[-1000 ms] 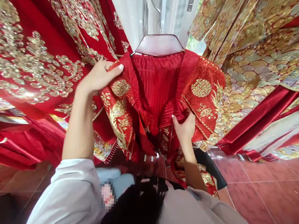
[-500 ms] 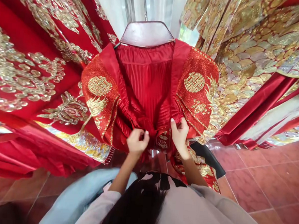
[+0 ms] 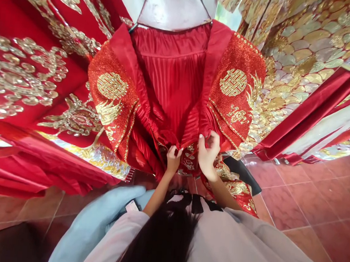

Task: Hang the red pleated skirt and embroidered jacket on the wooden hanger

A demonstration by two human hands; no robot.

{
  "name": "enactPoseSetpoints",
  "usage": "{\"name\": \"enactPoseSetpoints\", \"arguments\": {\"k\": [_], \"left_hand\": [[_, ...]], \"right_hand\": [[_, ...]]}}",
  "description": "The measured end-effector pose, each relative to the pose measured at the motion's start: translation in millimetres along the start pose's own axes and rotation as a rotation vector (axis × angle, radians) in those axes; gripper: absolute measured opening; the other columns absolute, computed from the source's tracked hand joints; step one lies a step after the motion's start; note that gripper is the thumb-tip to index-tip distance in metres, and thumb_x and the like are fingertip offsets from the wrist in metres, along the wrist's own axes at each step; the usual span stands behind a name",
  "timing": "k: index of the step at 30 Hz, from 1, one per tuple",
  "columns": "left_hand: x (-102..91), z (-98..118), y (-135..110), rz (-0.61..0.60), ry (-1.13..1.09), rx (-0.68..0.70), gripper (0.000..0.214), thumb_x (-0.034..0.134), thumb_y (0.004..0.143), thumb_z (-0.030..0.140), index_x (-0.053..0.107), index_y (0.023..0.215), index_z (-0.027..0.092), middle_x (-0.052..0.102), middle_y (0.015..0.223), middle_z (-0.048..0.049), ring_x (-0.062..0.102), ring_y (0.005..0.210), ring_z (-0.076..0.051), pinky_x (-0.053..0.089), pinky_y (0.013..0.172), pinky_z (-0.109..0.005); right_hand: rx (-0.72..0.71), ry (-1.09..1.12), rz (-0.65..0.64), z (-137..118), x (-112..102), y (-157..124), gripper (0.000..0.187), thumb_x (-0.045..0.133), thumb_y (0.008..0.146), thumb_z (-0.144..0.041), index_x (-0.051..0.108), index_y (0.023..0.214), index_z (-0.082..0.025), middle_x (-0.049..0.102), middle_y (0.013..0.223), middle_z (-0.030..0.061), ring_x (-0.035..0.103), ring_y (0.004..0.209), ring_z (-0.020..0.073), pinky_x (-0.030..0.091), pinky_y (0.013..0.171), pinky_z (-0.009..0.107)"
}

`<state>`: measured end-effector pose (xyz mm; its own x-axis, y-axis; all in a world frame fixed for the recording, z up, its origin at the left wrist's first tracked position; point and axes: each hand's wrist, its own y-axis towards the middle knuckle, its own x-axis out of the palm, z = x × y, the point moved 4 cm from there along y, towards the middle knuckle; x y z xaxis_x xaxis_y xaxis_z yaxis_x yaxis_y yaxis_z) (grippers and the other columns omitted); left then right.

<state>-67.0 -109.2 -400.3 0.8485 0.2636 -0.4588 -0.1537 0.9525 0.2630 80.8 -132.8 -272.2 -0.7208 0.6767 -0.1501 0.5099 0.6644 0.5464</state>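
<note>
In front of me a red robe (image 3: 172, 83) with gold embroidery hangs on a hanger with a pale, wide panel (image 3: 175, 10). Its front edges fall open over a pleated red lining. Near the middle of the lower front, my left hand (image 3: 173, 159) is closed, thumb and fingertips pinching the red cloth edge. A little to its right, my right hand (image 3: 208, 154) has its fingers curled round the other front edge, below the embroidered sleeve (image 3: 236, 89). A dark embroidered piece (image 3: 189, 158) shows between the two hands.
Red garments with silver beading (image 3: 20, 72) hang close on the left. Gold scale-patterned garments (image 3: 300, 56) hang on the right. Below is a red tiled floor (image 3: 302, 195), with a dark flat object (image 3: 243, 175) near the robe's hem.
My left hand has moved right, closer to my right hand, and now pinches the robe's front edge. My right hand stays at its edge. The view has come nearer to the robe.
</note>
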Motion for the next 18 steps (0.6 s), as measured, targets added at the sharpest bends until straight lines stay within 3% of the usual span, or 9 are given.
{"name": "enactPoseSetpoints", "arguments": {"k": [2, 3, 5, 8, 10, 13, 15, 18], "left_hand": [[-0.5, -11.8, -14.6, 0.011, -0.026, -0.04, 0.01, 0.052, 0.085, 0.024, 0.051, 0.078, 0.018, 0.058, 0.074, -0.0033, 0.056, 0.071, -0.016, 0.047, 0.072, -0.027], [-0.9, -17.4, -21.1, 0.024, -0.035, -0.061, 0.007, 0.053, 0.084, 0.024, 0.051, 0.08, 0.018, 0.059, 0.075, -0.0034, 0.057, 0.071, -0.016, 0.047, 0.071, -0.027], [-1.5, -26.6, -31.6, 0.052, -0.047, -0.095, 0.007, 0.053, 0.083, 0.023, 0.051, 0.086, 0.018, 0.061, 0.08, -0.0044, 0.059, 0.074, -0.017, 0.048, 0.072, -0.028], [-0.6, -33.2, -40.9, 0.067, -0.06, -0.115, 0.01, 0.053, 0.081, 0.021, 0.053, 0.091, 0.018, 0.064, 0.085, -0.0057, 0.061, 0.077, -0.017, 0.048, 0.073, -0.027], [1.1, -34.3, -44.5, 0.063, -0.072, -0.114, 0.011, 0.051, 0.082, 0.02, 0.055, 0.092, 0.018, 0.065, 0.084, -0.006, 0.062, 0.076, -0.017, 0.049, 0.071, -0.027], [3.0, -35.3, -48.3, 0.068, -0.087, -0.105, 0.019, 0.048, 0.084, 0.02, 0.055, 0.101, 0.016, 0.066, 0.085, -0.0069, 0.062, 0.073, -0.017, 0.049, 0.067, -0.026], [3.3, -36.7, -49.7, 0.078, -0.091, -0.09, 0.02, 0.048, 0.084, 0.02, 0.055, 0.102, 0.015, 0.066, 0.087, -0.0078, 0.062, 0.073, -0.017, 0.049, 0.067, -0.027], [3.6, -38.5, -50.7, 0.075, -0.091, -0.052, 0.012, 0.049, 0.082, 0.02, 0.059, 0.087, 0.015, 0.065, 0.079, -0.0065, 0.061, 0.071, -0.017, 0.049, 0.067, -0.027]], "right_hand": [[-0.101, -0.085, 0.116, 7.8, -6.6, -16.2, 0.03, 0.048, 0.083, -0.04, 0.05, 0.102, -0.017, 0.057, 0.098, 0.0124, 0.057, 0.093, 0.0212, 0.048, 0.081, 0.038], [-0.144, -0.134, 0.083, 12.9, -5.9, -26.8, 0.026, 0.048, 0.083, -0.039, 0.051, 0.099, -0.018, 0.058, 0.099, 0.0132, 0.057, 0.096, 0.0229, 0.046, 0.084, 0.041], [-0.167, -0.198, -0.155, 26.0, 3.8, -51.1, 0.016, 0.049, 0.084, -0.034, 0.055, 0.086, -0.019, 0.061, 0.087, 0.0106, 0.058, 0.087, 0.0226, 0.046, 0.083, 0.041], [-0.034, -0.228, -0.542, 46.4, 23.0, -86.8, 0.016, 0.05, 0.085, -0.03, 0.059, 0.08, -0.018, 0.063, 0.079, 0.0077, 0.057, 0.081, 0.0205, 0.046, 0.082, 0.036], [0.104, -0.236, -0.678, 55.9, 32.5, -99.8, 0.016, 0.051, 0.085, -0.03, 0.061, 0.085, -0.017, 0.063, 0.086, 0.0093, 0.056, 0.088, 0.0215, 0.044, 0.085, 0.035], [0.273, -0.214, -0.763, 63.2, 42.3, -103.4, 0.015, 0.05, 0.084, -0.026, 0.061, 0.083, -0.016, 0.063, 0.091, 0.0106, 0.056, 0.091, 0.0217, 0.041, 0.085, 0.033], [0.347, -0.183, -0.772, 65.7, 46.7, -102.8, 0.013, 0.05, 0.083, -0.023, 0.058, 0.075, -0.016, 0.062, 0.082, 0.0086, 0.056, 0.08, 0.0187, 0.041, 0.079, 0.03], [0.456, -0.095, -0.783, 67.2, 53.1, -106.6, 0.02, 0.047, 0.08, -0.018, 0.05, 0.06, -0.016, 0.053, 0.06, 0.0024, 0.049, 0.06, 0.0121, 0.039, 0.064, 0.023]]}}
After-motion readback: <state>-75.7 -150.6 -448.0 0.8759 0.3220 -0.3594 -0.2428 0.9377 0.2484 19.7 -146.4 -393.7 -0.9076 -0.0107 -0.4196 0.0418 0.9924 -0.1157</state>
